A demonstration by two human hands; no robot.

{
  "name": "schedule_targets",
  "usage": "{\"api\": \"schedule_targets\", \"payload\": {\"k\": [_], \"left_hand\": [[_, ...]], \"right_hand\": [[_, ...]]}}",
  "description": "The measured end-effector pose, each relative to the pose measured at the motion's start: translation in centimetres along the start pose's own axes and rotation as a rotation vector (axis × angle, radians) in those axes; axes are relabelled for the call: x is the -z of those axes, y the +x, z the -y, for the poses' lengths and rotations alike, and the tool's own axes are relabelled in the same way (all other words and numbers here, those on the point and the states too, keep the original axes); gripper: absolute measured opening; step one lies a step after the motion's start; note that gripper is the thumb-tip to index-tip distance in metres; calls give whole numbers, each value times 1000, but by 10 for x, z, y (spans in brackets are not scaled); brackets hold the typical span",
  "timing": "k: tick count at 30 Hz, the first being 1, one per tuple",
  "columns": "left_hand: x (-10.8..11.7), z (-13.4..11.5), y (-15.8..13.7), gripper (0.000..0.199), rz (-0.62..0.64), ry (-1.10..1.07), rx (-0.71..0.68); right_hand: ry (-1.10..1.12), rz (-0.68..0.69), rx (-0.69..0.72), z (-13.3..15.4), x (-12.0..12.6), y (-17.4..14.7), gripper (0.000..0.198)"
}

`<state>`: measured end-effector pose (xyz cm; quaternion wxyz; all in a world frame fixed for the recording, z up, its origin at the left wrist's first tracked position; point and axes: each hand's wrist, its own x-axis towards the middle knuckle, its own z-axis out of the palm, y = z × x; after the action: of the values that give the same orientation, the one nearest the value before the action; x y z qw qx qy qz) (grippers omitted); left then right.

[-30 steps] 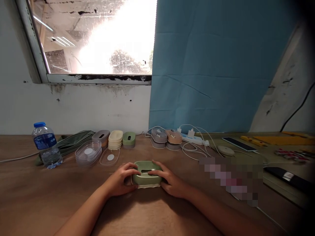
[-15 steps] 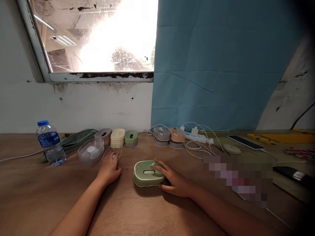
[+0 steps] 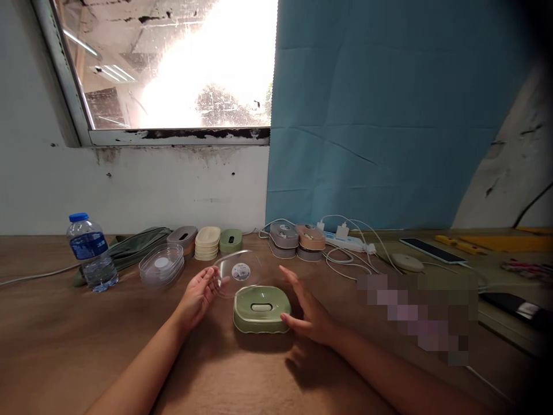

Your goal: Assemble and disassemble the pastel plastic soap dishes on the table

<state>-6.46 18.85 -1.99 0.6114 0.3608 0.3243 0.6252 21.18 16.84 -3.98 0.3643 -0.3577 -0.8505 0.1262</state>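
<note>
My left hand (image 3: 202,295) pinches the left edge of a clear plastic lid (image 3: 259,266), which is tilted up behind the green box and bears a round printed label. The green oval box (image 3: 262,314) stands on the table in front of me, with a slot in its top holding a pale insert. At its right side is my right hand (image 3: 309,314), fingers spread, the thumb at the box's right edge. Whether the thumb presses on the box I cannot tell.
On the wooden table (image 3: 207,374), clear containers (image 3: 162,265), cream trays (image 3: 208,243) and another green box (image 3: 230,241) stand at the back left. Beside them is a water bottle (image 3: 93,253). Stacked grey and brown boxes (image 3: 297,241), a power strip (image 3: 345,241) and cables lie behind right.
My left hand has lifted the clear lid off the table and brought it right, behind the green box. My right hand's fingers have come off the box's top and spread apart.
</note>
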Motion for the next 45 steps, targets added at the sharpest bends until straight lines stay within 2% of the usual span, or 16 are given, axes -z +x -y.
{"api": "schedule_targets", "payload": {"k": [3, 6, 8, 11, 12, 14, 17, 22, 26, 31, 36, 41, 43, 45], "left_hand": [[-12, 8, -10, 23, 114, -41, 110], [-19, 15, -15, 29, 211, 65, 144], [-20, 18, -15, 32, 206, 259, 44], [-17, 21, -10, 33, 127, 662, -210], [-14, 22, -8, 34, 107, 766, -253], [-10, 23, -6, 33, 98, 867, -238], [-6, 24, -6, 33, 176, 882, -157], [-5, 16, -9, 37, 380, 930, -178], [-5, 13, -12, 40, 485, 927, -162], [-7, 13, -16, 62, 601, 883, -200], [-8, 8, -19, 63, 588, 944, -210], [-8, 11, -19, 60, 590, 967, -217], [-8, 16, -16, 53, 494, 924, -261], [-6, 21, -12, 44, 334, 879, -313]], "right_hand": [[-11, -59, 77, 6, 1, 1, 79], [-9, 29, 143, 13, 4, 2, 72], [-7, 90, 142, 14, 5, 3, 66], [-3, 113, 82, 12, 5, 3, 63], [-2, 116, 64, 11, 4, 4, 63], [-1, 129, 40, 10, 4, 4, 60], [-6, 147, 29, 10, 5, 4, 57], [-20, 142, 21, 13, 7, 4, 54], [7, 124, 0, 12, 9, 4, 50], [40, 108, -52, 8, 8, 4, 47], [49, 153, 11, 4, 10, 3, 54], [-50, 227, 202, 3, 19, 4, 63], [-160, 208, 205, 4, 19, 6, 62], [-292, 121, 141, 6, 12, 10, 55]]}}
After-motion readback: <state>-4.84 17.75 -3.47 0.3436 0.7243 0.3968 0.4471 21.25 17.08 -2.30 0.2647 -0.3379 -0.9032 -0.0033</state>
